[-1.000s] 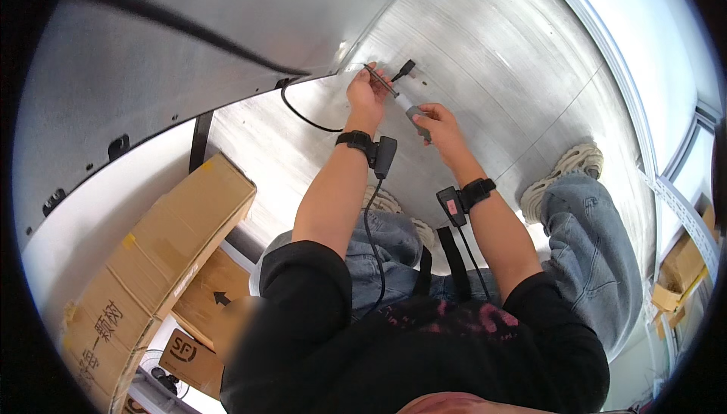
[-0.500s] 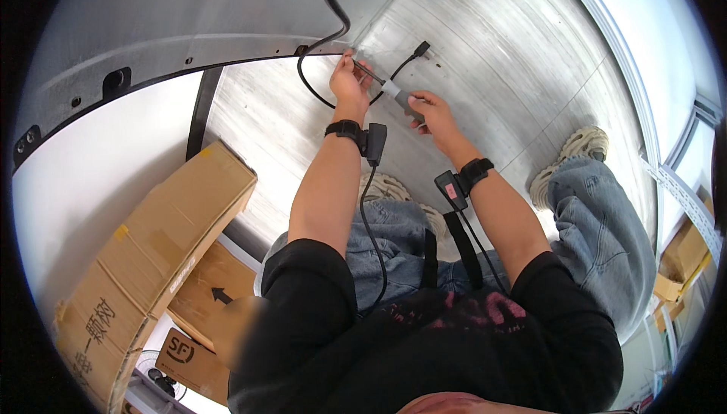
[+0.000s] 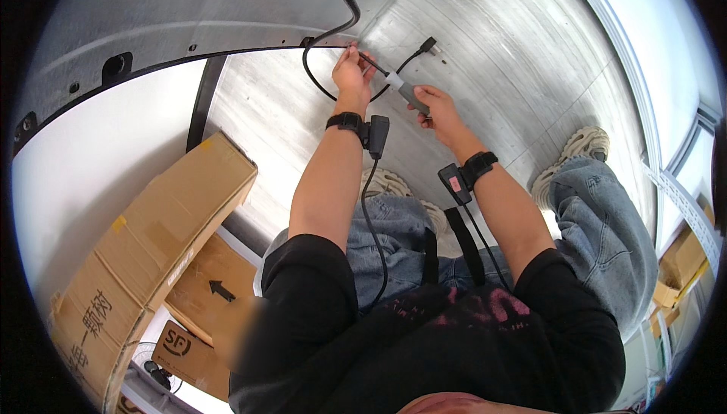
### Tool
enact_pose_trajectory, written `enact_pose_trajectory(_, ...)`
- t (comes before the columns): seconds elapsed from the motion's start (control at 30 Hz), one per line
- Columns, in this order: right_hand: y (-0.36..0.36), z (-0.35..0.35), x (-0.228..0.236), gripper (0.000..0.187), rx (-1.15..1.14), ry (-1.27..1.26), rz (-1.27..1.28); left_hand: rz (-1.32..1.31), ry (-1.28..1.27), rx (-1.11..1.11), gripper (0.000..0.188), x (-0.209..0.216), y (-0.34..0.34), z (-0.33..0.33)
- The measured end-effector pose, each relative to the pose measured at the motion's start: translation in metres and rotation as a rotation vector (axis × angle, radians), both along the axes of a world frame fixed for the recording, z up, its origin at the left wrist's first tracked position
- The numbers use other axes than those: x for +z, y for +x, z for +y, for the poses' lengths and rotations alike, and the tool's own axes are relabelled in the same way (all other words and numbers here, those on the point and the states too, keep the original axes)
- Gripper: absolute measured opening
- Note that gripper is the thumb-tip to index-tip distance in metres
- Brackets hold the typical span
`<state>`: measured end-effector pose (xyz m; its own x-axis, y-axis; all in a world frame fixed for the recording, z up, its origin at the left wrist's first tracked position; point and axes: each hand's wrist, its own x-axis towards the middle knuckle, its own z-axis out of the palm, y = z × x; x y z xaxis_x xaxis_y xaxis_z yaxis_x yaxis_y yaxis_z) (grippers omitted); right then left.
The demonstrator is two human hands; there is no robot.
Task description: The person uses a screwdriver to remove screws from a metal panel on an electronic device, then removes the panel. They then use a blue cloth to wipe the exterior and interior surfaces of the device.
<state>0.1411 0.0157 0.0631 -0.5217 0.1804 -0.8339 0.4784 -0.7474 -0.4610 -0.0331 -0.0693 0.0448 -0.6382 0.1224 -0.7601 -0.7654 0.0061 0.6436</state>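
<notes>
My right hand (image 3: pixel 439 115) is closed round the grey handle of a screwdriver (image 3: pixel 407 91), whose dark shaft slants up and left. At the tip end, my left hand (image 3: pixel 351 77) has its fingers drawn together against the lower corner of a grey metal panel (image 3: pixel 250 42). Those fingers hide the tip and whatever they pinch. A black power cable (image 3: pixel 306 64) hangs down across the panel, loops behind my left wrist and ends in a plug (image 3: pixel 429 45) on the floor beyond the screwdriver.
Cardboard boxes (image 3: pixel 159 240) stand at my left, below a white surface (image 3: pixel 106 141). A dark upright post (image 3: pixel 204 104) rises behind them. A white framed edge (image 3: pixel 617 43) bounds the grey plank floor (image 3: pixel 500 51) on the right. Corded black wrist devices (image 3: pixel 377 138) are strapped to both forearms.
The view has shifted slightly. My right hand and the screwdriver have moved a little to the right in the picture, while my left hand stays at the panel's corner.
</notes>
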Motion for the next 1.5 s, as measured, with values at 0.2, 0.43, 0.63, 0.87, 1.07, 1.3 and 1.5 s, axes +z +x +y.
enact_pose_trajectory(0.2,0.002,0.004,-0.004,0.036,-0.018,-0.067,0.027,0.018,-0.026,0.036,0.023,0.006,0.005,0.005)
enact_pose_trajectory(0.43,0.001,0.011,-0.001,0.035,-0.027,-0.143,0.044,0.009,-0.024,0.089,0.021,0.013,0.006,0.01)
enact_pose_trajectory(0.63,0.002,0.016,-0.009,0.032,-0.012,-0.325,0.034,0.022,-0.036,0.104,0.019,0.009,0.007,0.01)
enact_pose_trajectory(0.87,-0.004,0.008,-0.005,0.031,0.081,0.001,0.019,0.033,-0.074,0.126,0.017,0.004,0.011,0.011)
enact_pose_trajectory(1.07,-0.013,0.0,-0.006,0.042,0.361,0.372,0.024,0.02,-0.102,0.152,0.016,0.007,0.008,0.016)
enact_pose_trajectory(1.3,-0.008,0.028,-0.013,0.052,0.324,-0.067,0.054,0.018,-0.067,0.231,0.014,0.002,0.007,0.015)
enact_pose_trajectory(1.5,-0.01,0.021,-0.027,0.057,0.61,0.378,0.078,0.073,-0.204,0.181,0.013,-0.001,0.009,0.02)
